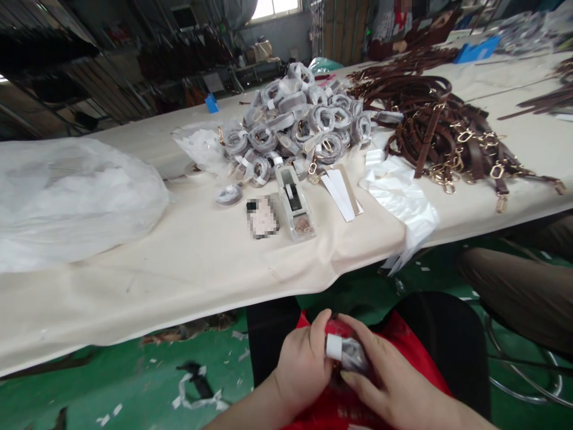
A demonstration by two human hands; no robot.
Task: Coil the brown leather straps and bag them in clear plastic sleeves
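Note:
Both my hands are low over my lap, below the table edge. My left hand (304,365) and my right hand (388,382) are closed together around a small coiled strap wrapped in clear plastic (353,355), with a white tape tab at its end. A tape dispenser (293,203) stands on the table in front of me. Behind it lies a heap of wrapped coiled straps (298,122). To the right is a pile of loose brown leather straps with gold clasps (443,128).
A long table with a cream cloth (201,257) runs across the view. A big white plastic bag (67,197) lies at the left, and white plastic sheets (403,200) hang over the edge. Paper scraps litter the green floor (134,382). Another person's leg (519,292) is at the right.

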